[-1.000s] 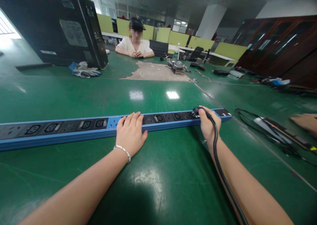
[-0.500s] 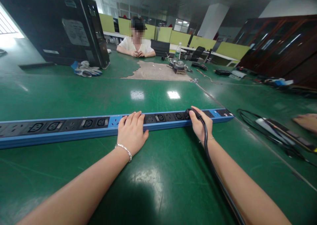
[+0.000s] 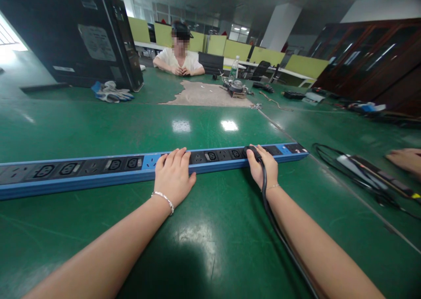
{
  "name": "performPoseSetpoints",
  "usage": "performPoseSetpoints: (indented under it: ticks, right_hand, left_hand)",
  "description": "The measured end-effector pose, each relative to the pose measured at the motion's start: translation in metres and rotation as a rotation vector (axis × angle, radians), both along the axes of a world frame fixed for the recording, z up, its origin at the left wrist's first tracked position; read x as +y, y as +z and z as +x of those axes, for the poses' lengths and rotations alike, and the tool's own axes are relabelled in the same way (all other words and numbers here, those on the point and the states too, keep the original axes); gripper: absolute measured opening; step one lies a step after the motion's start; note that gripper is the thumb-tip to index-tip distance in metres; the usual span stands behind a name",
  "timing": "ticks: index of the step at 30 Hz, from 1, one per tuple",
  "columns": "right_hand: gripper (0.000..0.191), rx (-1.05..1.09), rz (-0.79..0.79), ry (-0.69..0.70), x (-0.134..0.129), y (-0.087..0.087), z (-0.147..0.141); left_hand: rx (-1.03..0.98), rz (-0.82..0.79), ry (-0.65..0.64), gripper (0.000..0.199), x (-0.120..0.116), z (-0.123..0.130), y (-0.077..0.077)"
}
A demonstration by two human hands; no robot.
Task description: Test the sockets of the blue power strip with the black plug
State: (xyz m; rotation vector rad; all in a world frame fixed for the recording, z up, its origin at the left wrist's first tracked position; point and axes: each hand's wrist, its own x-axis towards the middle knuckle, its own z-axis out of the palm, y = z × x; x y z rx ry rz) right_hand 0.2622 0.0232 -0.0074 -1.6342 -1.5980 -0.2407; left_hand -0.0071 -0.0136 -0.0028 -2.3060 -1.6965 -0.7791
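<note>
A long blue power strip [image 3: 108, 182] with black sockets lies across the green table. My left hand [image 3: 173, 172] holds it near the middle, fingers over the top face and thumb at the near side. Farther right, my right hand [image 3: 265, 167] is closed round a black plug [image 3: 252, 150] at one of the sockets. My fingers partly cover the plug, and I cannot tell how deep it sits. Its thick black cord [image 3: 272, 220] runs down along my right forearm to the bottom edge.
A black computer case [image 3: 95, 35] and a pair of gloves [image 3: 112, 92] stand at the back left. Another person [image 3: 179, 62] sits opposite. Right of the strip lie a coiled cable [image 3: 324, 152] and another power strip [image 3: 378, 176], near another person's hand [image 3: 406, 159]. A bottle [image 3: 234, 68] stands farther back.
My right hand and the cord have shifted slightly left, and the hand's wrist is a little lower. The left hand keeps its place on the power strip. The view has moved slightly.
</note>
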Motion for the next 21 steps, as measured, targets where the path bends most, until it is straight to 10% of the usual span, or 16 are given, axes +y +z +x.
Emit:
performPoseSetpoints:
  ticks: [21]
  right_hand:
    - [0.039, 0.025, -0.041, -0.079, -0.0057, -0.0062, -0.0081]
  left_hand:
    - [-0.008, -0.009, -0.003, 0.048, -0.0004, -0.0001, 0.0003]
